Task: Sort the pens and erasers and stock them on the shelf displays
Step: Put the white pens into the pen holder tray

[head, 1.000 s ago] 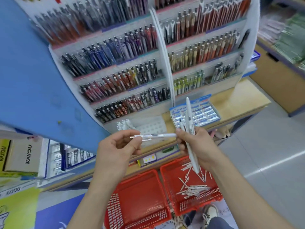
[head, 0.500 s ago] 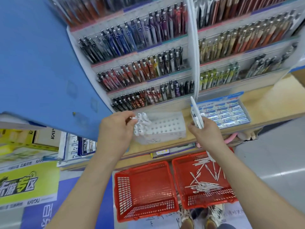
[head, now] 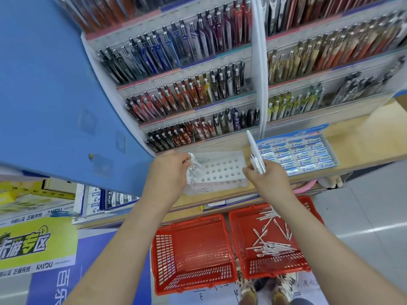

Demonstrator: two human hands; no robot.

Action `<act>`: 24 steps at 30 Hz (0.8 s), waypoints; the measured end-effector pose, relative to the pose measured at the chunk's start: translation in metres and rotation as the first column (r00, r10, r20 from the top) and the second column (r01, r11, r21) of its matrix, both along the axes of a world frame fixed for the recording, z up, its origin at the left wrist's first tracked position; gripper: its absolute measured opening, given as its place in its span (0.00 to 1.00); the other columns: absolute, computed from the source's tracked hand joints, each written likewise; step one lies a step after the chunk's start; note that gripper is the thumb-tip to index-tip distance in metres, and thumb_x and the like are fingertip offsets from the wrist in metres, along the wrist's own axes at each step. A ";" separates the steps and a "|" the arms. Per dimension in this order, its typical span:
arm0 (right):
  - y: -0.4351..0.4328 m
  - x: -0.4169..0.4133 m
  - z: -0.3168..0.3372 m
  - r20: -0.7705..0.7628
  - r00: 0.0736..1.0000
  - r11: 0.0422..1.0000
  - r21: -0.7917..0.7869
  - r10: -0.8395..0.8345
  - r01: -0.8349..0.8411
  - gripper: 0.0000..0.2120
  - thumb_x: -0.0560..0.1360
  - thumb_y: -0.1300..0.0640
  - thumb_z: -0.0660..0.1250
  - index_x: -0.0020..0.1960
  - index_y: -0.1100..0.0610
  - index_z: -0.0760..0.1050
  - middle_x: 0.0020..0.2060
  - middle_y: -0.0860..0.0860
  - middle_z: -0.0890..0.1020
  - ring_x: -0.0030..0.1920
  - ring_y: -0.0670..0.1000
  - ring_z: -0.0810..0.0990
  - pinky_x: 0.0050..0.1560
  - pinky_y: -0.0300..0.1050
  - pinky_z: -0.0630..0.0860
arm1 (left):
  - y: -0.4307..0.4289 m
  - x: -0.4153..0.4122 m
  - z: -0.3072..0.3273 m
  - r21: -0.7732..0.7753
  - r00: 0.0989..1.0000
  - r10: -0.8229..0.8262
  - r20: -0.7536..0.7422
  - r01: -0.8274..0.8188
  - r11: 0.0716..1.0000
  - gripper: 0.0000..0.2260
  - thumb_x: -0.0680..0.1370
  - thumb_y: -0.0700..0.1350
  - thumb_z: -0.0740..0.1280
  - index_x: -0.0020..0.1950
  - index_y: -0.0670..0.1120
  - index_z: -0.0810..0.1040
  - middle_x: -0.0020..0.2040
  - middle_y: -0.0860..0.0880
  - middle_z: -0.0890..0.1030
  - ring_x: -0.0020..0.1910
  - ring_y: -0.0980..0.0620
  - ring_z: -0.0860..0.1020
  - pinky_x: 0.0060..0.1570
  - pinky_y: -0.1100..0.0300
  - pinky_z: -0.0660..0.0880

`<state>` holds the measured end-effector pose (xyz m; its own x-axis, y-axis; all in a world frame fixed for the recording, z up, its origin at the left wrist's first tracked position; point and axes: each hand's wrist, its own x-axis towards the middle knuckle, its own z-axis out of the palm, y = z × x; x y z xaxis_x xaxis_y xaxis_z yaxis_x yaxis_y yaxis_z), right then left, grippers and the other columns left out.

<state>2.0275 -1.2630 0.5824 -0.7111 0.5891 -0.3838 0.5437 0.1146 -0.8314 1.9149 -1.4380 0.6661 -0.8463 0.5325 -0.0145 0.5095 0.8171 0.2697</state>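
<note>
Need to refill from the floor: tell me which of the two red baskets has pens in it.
The right-hand basket, below the right hand: loose white pens lie on its floor. The left-hand basket holds nothing.

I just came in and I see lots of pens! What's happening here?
A person is stocking a pen display. The left hand is putting a white pen into a white holder full of holes, at its left edge. The right hand holds a few more white pens. Below, one red basket has loose white pens; the other basket is empty. A tray of erasers sits beside the holder.
</note>
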 end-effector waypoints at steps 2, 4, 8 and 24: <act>0.001 -0.002 0.000 0.028 1.000 0.999 0.048 0.013 -0.014 0.07 0.72 0.55 0.69 0.40 0.59 0.78 0.28 0.52 0.76 0.30 0.53 0.72 0.31 0.43 0.67 | 0.002 -0.002 0.000 0.018 0.999 0.032 0.000 -0.032 0.999 0.07 0.77 0.43 0.67 0.47 0.42 0.82 0.41 0.45 0.83 0.43 0.45 0.79 0.46 0.51 0.75; 0.002 -0.003 -0.001 0.047 0.999 0.996 0.084 0.018 -0.022 0.07 0.71 0.55 0.69 0.39 0.59 0.79 0.28 0.53 0.76 0.30 0.54 0.73 0.31 0.43 0.68 | 0.004 -0.003 0.000 0.040 0.997 0.068 0.019 -0.069 0.997 0.06 0.76 0.44 0.68 0.46 0.44 0.83 0.40 0.46 0.83 0.42 0.46 0.79 0.46 0.51 0.76; 0.000 -0.002 -0.002 0.057 0.998 0.993 0.117 0.018 -0.024 0.07 0.71 0.56 0.69 0.38 0.60 0.78 0.28 0.54 0.76 0.30 0.55 0.73 0.31 0.42 0.68 | 0.006 -0.005 -0.010 0.015 0.998 0.065 0.025 -0.065 0.998 0.06 0.75 0.45 0.69 0.47 0.44 0.83 0.44 0.46 0.78 0.44 0.46 0.77 0.46 0.50 0.75; 0.003 0.015 0.064 -0.293 0.956 0.637 -0.735 0.014 -0.234 0.09 0.78 0.63 0.59 0.46 0.63 0.79 0.30 0.56 0.74 0.24 0.49 0.66 0.25 0.40 0.62 | 0.036 0.031 0.023 0.316 0.942 -0.013 0.337 -0.099 0.944 0.06 0.77 0.50 0.66 0.45 0.53 0.83 0.37 0.54 0.80 0.35 0.57 0.75 0.40 0.59 0.72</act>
<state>2.0420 -1.2599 0.6460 -0.8855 0.0690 -0.4595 0.3466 -0.5604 -0.7522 1.9459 -1.4024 0.6886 -0.8451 0.5187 -0.1296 0.3116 0.6749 0.6689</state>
